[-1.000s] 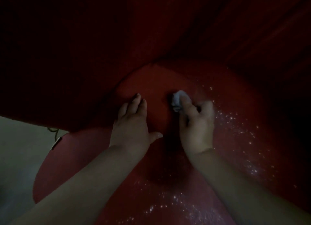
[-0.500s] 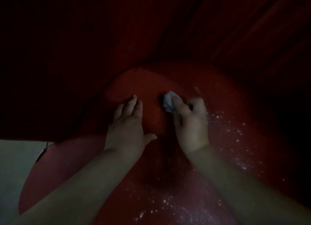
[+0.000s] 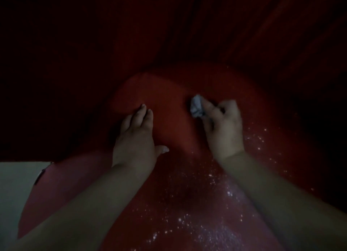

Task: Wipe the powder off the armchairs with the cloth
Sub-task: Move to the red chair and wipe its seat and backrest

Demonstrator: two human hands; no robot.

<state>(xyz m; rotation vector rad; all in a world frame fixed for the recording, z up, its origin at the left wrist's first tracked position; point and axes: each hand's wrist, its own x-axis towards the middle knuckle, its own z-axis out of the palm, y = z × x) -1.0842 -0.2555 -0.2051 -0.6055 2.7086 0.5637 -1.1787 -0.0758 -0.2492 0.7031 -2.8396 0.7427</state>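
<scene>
The red armchair filled most of the dim view, its seat running from the near edge up to the dark back and sides, which were too shadowed to make out in detail. A strip of pale floor showed past the seat's left edge. White powder lay scattered in specks over the near and right parts of the seat, thickest toward the near edge between the two forearms and thinner along the right side; the far left part of the seat, between and beyond the hands, looked plain red.

The left hand rested flat on the seat left of centre, its fingers straight and close together, pointing toward the chair's back, the thumb spread out to the right. It held nothing.

The right hand lay to the right of it, apart from it, with its fingers curled and grasping the cloth. The cloth was a small pale wad, bunched up, sticking out beyond the fingertips on the hand's left side and pressed down against the seat near its far middle, at the edge of the powdered area. Part of the wad was hidden inside the grip.
</scene>
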